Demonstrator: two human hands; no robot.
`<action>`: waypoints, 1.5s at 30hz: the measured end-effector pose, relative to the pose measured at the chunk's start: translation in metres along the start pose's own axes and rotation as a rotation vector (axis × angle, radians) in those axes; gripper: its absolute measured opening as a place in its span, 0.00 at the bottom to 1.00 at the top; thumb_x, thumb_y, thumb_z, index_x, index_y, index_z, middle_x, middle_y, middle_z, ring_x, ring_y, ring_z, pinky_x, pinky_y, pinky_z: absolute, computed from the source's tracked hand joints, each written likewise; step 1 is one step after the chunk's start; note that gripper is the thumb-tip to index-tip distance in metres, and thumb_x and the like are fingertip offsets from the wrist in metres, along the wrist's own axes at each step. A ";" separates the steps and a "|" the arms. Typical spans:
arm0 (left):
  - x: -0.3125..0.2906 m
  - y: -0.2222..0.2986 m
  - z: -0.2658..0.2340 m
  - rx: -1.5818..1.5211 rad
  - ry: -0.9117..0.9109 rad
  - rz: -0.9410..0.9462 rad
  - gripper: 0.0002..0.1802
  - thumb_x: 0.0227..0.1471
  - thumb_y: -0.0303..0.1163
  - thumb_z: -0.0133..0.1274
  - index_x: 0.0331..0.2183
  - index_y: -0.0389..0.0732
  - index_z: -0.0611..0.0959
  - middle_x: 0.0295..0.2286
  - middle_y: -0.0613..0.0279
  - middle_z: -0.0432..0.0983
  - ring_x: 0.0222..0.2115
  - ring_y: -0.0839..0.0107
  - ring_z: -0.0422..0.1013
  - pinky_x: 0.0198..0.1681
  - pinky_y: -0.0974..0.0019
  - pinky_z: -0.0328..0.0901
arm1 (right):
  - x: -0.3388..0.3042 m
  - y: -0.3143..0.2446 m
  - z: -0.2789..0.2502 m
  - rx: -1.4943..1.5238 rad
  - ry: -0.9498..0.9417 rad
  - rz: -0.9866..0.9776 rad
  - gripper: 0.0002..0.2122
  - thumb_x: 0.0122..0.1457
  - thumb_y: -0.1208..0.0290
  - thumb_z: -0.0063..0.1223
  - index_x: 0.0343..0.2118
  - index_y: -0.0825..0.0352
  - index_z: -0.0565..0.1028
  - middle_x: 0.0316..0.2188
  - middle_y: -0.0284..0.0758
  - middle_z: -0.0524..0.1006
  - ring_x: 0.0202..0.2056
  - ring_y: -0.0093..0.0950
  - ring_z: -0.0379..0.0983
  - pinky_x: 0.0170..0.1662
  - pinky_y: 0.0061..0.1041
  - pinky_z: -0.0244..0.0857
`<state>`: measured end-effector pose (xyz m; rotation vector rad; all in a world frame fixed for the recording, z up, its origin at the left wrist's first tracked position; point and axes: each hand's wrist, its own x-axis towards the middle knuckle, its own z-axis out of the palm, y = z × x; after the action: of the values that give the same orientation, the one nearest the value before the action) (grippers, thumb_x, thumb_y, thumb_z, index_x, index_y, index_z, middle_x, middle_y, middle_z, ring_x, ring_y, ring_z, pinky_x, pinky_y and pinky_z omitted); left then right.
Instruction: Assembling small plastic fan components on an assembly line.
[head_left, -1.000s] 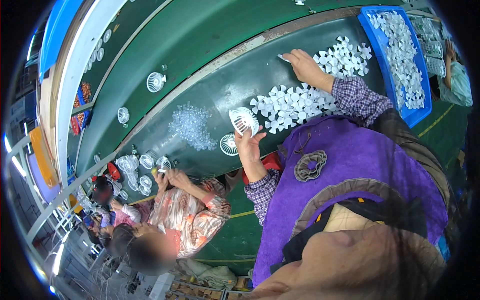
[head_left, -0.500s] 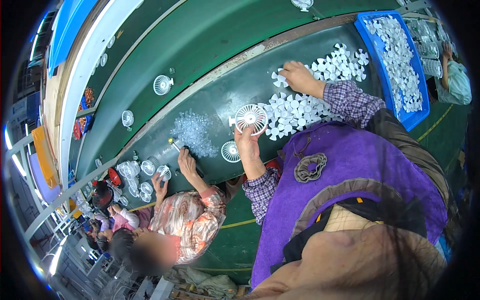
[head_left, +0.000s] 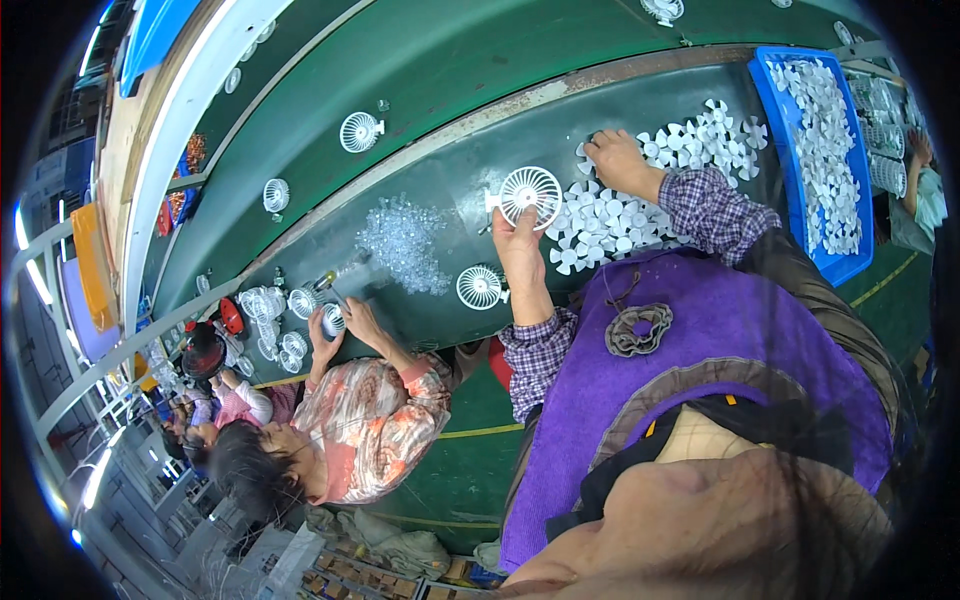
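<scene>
My left hand grips a white round fan grille by its lower edge, raised above the dark green bench with its slotted face up. Out to the right, my right hand is at a loose white fan blade, its fingertips closed on the near edge. Between and beyond my hands lie heaps of white fan blades. Another white fan grille rests on the bench, left of my left forearm.
Small clear plastic pieces are heaped left of centre. A blue tray full of blades stands at the right. On my left a co-worker holds a screwdriver at a grille. Beyond a metal rail, a green belt carries more grilles.
My view has shifted slightly, so the bench appears farther right. My hands keep about the same places over it. The co-worker's screwdriver has moved left, over to the grille in their other hand.
</scene>
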<state>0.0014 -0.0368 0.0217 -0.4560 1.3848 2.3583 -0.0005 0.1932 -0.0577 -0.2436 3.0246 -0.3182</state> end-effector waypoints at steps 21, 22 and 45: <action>-0.015 0.008 0.040 0.493 0.052 0.118 0.15 0.52 0.24 0.54 0.43 0.33 0.74 0.39 0.59 0.75 0.37 0.75 0.69 0.41 0.71 0.65 | -0.019 -0.069 -0.093 0.626 0.290 -0.210 0.17 0.47 0.75 0.58 0.42 0.68 0.73 0.33 0.40 0.72 0.37 0.40 0.69 0.41 0.35 0.65; -0.009 0.000 0.029 0.452 0.017 0.112 0.15 0.53 0.23 0.53 0.44 0.32 0.74 0.39 0.59 0.74 0.38 0.75 0.70 0.42 0.71 0.65 | -0.019 -0.066 -0.097 0.691 0.303 -0.159 0.17 0.48 0.75 0.57 0.43 0.68 0.72 0.32 0.40 0.72 0.37 0.40 0.69 0.40 0.35 0.65; 0.092 -0.002 0.048 0.435 -0.286 0.039 0.18 0.49 0.31 0.58 0.42 0.34 0.76 0.34 0.62 0.77 0.34 0.74 0.72 0.36 0.70 0.68 | 0.040 0.002 -0.056 1.319 0.060 0.219 0.12 0.50 0.71 0.61 0.36 0.70 0.74 0.28 0.29 0.74 0.31 0.17 0.67 0.35 0.21 0.63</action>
<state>-0.0834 0.0202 0.0014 0.0288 1.7053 1.9681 -0.0457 0.1998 -0.0065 0.2060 2.1774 -2.0632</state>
